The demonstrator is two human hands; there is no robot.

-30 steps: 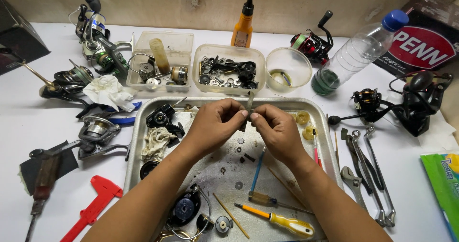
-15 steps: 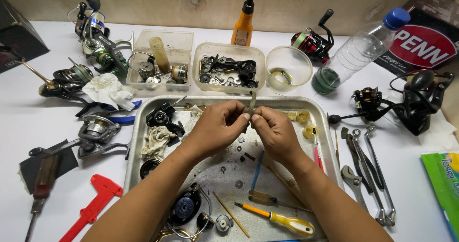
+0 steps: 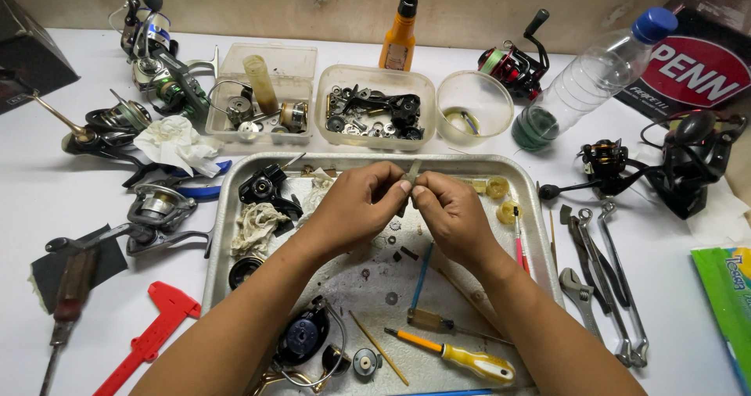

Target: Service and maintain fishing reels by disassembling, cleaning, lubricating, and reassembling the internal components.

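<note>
Head view: both hands are meeting over the middle of a metal tray (image 3: 540, 232) lying on the white surface (image 3: 47, 200). The left hand (image 3: 356, 204) and the right hand (image 3: 450, 212) are each pinching a small thin metal part (image 3: 410, 175) between fingertips, holding it just above the tray, near its far rim. The part is too small to identify further.

Inside the tray, small washers and screws are lying beneath the hands. A black reel body (image 3: 266, 186) and a dirty rag (image 3: 254, 228) are sitting to the left of the left hand. A yellow-handled screwdriver (image 3: 458, 357) and a blue-shafted tool (image 3: 421, 277) are lying near the right forearm. Yellow round pieces (image 3: 501, 197) are resting just beside the right hand.

Beyond the tray, two clear boxes of parts (image 3: 379, 107), a round clear cup (image 3: 473, 103) and an orange oil bottle (image 3: 397, 32) are standing. Wrenches (image 3: 606, 271) are lying to the right of the tray, a red caliper (image 3: 152, 326) to the left.
</note>
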